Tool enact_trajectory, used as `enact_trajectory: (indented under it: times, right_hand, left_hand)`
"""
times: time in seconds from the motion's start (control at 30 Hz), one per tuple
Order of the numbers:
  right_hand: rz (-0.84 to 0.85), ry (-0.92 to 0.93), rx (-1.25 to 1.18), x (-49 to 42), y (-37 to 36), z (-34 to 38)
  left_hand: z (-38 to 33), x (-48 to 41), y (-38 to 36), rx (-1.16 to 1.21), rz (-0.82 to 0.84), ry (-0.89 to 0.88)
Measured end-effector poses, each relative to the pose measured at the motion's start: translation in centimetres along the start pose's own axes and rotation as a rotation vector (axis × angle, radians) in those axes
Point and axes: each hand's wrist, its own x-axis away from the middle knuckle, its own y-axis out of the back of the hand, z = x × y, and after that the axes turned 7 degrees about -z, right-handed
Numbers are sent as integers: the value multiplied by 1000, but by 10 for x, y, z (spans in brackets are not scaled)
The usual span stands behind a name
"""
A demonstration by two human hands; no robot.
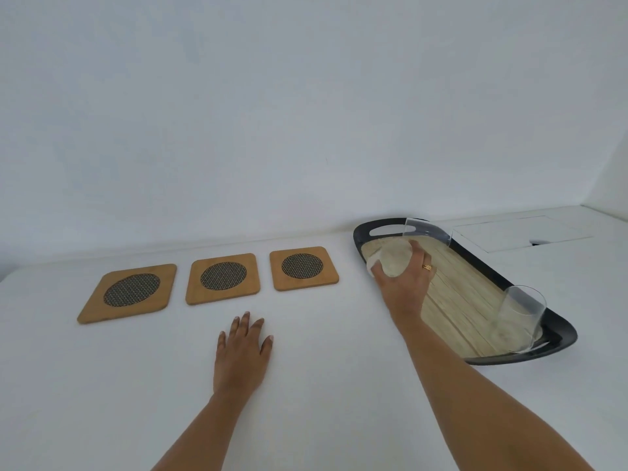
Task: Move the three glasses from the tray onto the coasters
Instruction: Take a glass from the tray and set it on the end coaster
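Observation:
Three square wooden coasters with dark mesh circles lie in a row: left coaster (131,292), middle coaster (223,277), right coaster (303,267). To their right sits a black-rimmed tray (373,225) with a pale striped floor. My right hand (404,278) is wrapped around a clear glass (390,261) at the tray's near-left part. A second clear glass (429,232) stands at the tray's far end, behind my fingers. A third glass (520,317) stands near the tray's right end. My left hand (242,348) rests flat on the table, fingers spread, holding nothing.
The white table (323,385) meets a white wall behind. A flat white panel with a small dark notch (523,232) lies on the surface behind the tray at the far right.

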Motion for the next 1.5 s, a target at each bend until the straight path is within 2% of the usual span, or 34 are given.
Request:
enact_trajectory:
  times: [0.23,0.43,0.5,0.57,0.63,0.7,0.83,1.0,1.07,1.13,1.3,1.4,1.5]
  right_hand:
    - [28,-62,-218,12,-2,32]
    - [211,-223,-372,35,-11,51]
    - [301,-259,-423,45,-13,58]
    - [371,-273,-453,55,-18,64]
    - [423,-275,-471,65,-24,70]
    - [465,-270,-484,74,-30,77]
    - [527,-284,-557,84,-39,88]
    - [611,-322,-588,91,-45,91]
    - [655,-385,-652,91,-44,89]
    - [705,-458,-657,91,-45,82]
    - [860,-572,-610,94,-44,64]
    - [898,-696,-721,92,-47,62]
    - [897,-788,-781,88,-52,62]
  left_hand:
    - [10,8,5,21,-24,37]
    - [14,12,7,55,7,49]
    - [12,10,12,226,-8,87]
    - [5,6,23,544,10,135]
    - [-4,1,34,749,77,94]
    - [-13,-6,43,818,127,24]
    - [-23,-22,55,890,77,-6]
    - [-20,-35,59,735,-10,-12]
    - [-20,-36,60,751,-35,30]
    - [-22,-38,60,866,-47,101]
    - [-31,-40,65,1334,12,246]
    - [-35,-43,62,1434,21,217]
    - [-36,-47,57,1434,-9,209]
